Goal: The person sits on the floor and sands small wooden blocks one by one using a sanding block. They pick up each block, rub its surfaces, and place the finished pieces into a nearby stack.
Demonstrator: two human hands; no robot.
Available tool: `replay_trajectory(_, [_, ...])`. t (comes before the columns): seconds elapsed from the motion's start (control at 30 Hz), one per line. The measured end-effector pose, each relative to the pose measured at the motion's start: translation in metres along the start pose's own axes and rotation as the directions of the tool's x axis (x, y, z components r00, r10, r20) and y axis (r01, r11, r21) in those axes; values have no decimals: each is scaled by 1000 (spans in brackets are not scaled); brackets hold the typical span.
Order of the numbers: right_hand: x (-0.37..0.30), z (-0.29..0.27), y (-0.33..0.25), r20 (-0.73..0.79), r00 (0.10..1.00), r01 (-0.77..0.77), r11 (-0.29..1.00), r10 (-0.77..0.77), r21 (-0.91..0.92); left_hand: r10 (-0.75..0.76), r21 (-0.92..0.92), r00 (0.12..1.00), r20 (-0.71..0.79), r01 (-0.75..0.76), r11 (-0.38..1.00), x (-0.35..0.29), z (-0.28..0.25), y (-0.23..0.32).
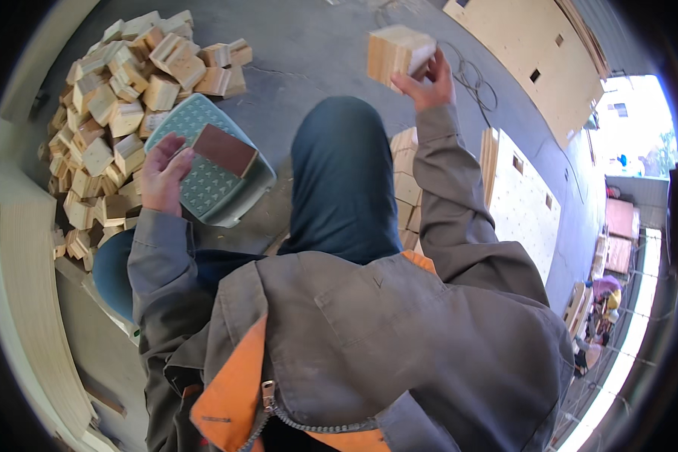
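My right hand [434,84], raised beyond my right knee, grips a chunky layered wooden block [393,59] between thumb and fingers. On the left, my left hand [166,169] is over a pale teal plastic stool [203,197] with a patterned top. Its thumb and fingers close at the left edge of a flat reddish-brown rectangular piece [224,151], which it seems to pinch above the stool. Whether that piece also rests on the stool I cannot tell. More wooden blocks [405,177] are stacked just right of my knee.
A large heap of similar wooden blocks [113,117] lies beyond and left of the stool. Perforated pale boards [526,200] and a long panel [531,56] lie to the right. A thin cable [471,79] coils on the grey floor. Layered sheets [26,248] stand at far left.
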State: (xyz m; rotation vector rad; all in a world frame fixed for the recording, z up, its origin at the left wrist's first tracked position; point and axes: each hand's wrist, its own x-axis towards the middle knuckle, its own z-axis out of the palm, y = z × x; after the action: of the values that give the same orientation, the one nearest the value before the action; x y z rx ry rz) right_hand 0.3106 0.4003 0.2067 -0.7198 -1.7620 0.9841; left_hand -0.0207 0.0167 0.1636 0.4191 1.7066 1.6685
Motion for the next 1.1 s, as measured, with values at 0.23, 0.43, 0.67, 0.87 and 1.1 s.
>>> replay_trajectory(0.23, [-183,-103,95,-131,736,-665,673,664,-324,-85,86,996,-9,86,993,4,-12,-22])
replay_trajectory(0.43, [-363,-119,156,49,551,-832,553,833,-42,-136,98,989,-53,140,985,8,-13,-30])
replay_trajectory(0.67, [-455,-111,184,-127,368,-826,261,921,-500,-166,134,986,-36,169,976,18,11,-39])
replay_trajectory(0.87, [-463,-93,168,-257,136,-831,-30,957,-555,-211,223,977,-19,210,952,22,14,-53])
replay_trajectory(1.1, [-442,-66,184,-361,-71,-828,-256,930,-498,-271,326,959,-80,282,902,30,-7,-78])
